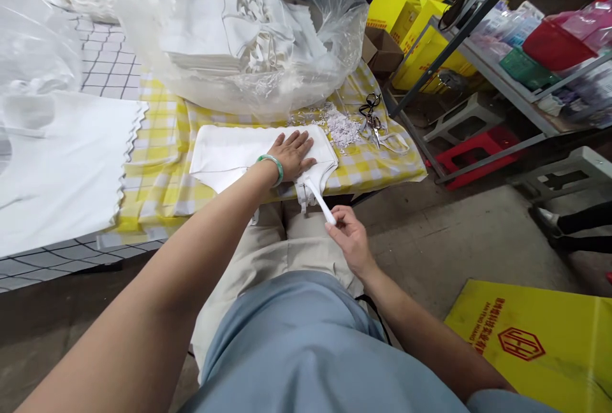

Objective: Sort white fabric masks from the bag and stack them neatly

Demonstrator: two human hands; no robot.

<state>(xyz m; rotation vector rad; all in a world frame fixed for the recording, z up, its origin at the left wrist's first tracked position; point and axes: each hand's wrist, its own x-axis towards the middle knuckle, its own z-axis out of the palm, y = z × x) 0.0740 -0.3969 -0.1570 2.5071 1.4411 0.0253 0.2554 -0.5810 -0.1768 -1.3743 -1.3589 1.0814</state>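
Observation:
A white fabric bag [229, 152] lies flat on the yellow checked tablecloth [157, 171] in front of me. My left hand [292, 153], with a green bangle on the wrist, presses flat on the bag, fingers stretched out. My right hand [348, 229] is below the table's edge and pinches the end of the bag's white strap [319, 199], which runs taut from the bag's corner. Small scissors [371, 121] lie on the cloth to the right, beside a pile of white fabric scraps [340, 125].
A big clear plastic sack [306, 75] of white bags stands behind the work spot. More white fabric [62, 171] lies at the left. Metal shelving [478, 24], yellow cartons, a red stool [471, 148] and a yellow sheet [535, 336] are on the right.

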